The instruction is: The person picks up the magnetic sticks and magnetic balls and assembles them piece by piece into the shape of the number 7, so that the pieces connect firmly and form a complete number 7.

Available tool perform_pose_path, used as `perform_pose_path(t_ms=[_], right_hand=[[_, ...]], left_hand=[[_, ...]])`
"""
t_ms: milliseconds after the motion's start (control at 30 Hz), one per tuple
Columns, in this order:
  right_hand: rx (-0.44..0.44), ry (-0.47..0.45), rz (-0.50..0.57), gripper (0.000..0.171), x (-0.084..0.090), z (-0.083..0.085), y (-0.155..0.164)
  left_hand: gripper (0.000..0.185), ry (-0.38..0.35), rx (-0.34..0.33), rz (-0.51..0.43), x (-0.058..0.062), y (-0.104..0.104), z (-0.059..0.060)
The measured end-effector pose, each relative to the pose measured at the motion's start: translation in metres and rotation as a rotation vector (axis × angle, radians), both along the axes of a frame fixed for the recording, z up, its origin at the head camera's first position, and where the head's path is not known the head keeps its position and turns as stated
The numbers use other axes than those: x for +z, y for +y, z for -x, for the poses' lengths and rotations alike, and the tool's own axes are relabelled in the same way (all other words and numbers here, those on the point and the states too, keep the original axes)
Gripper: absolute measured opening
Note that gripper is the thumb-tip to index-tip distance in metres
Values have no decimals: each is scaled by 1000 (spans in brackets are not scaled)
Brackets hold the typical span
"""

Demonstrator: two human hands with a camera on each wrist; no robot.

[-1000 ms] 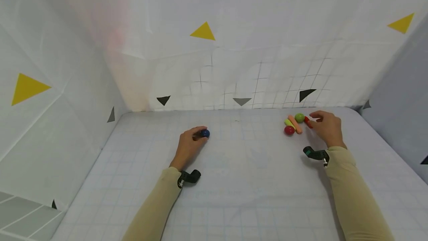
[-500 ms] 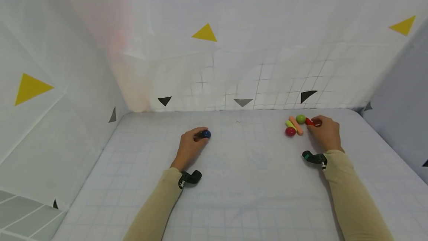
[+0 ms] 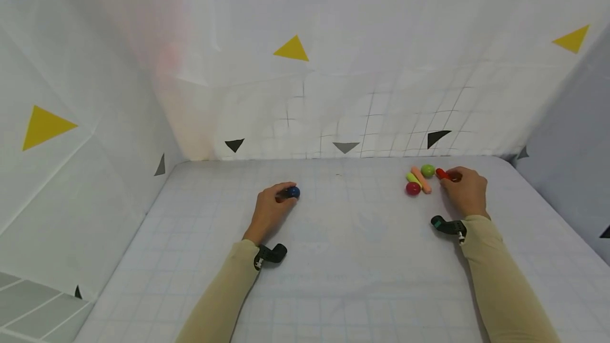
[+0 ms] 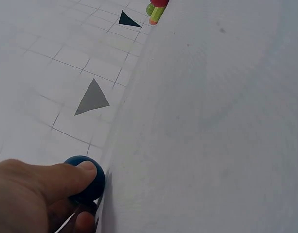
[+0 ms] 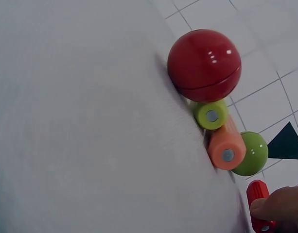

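Pinching a blue ball [image 3: 294,192] between thumb and fingers, the left hand [image 3: 268,210] is low over the counter [image 3: 357,258], well apart from the rest; I can't tell whether the ball bears on the surface. The right hand [image 3: 468,190] grips a red stick [image 5: 257,191], its free end just beside the green ball [image 5: 254,154] — to my eye, the riskiest spot. A small nudge leftward could set that ball rolling, or press it into the orange stick [image 5: 220,151]. That one lies close alongside the yellow-green stick [image 5: 212,116], with the red ball [image 5: 203,64] next to it, so one push might scatter the cluster. The blue ball is smooth and round — if the thumb's hold slackened, it could slip away across the counter.
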State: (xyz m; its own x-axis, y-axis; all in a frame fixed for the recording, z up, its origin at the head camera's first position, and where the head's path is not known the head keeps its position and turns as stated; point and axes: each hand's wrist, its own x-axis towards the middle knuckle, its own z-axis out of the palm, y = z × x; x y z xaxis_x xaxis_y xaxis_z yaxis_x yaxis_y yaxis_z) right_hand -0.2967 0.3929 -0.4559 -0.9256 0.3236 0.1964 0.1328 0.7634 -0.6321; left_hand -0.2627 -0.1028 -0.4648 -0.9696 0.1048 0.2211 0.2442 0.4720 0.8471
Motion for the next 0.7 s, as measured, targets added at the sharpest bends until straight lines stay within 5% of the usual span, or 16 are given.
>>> perform_pose_path(t_ms=[700], right_hand=[[41, 26, 43, 37, 43, -10, -21]], left_hand=[[39, -13, 1, 0, 0, 0, 2]])
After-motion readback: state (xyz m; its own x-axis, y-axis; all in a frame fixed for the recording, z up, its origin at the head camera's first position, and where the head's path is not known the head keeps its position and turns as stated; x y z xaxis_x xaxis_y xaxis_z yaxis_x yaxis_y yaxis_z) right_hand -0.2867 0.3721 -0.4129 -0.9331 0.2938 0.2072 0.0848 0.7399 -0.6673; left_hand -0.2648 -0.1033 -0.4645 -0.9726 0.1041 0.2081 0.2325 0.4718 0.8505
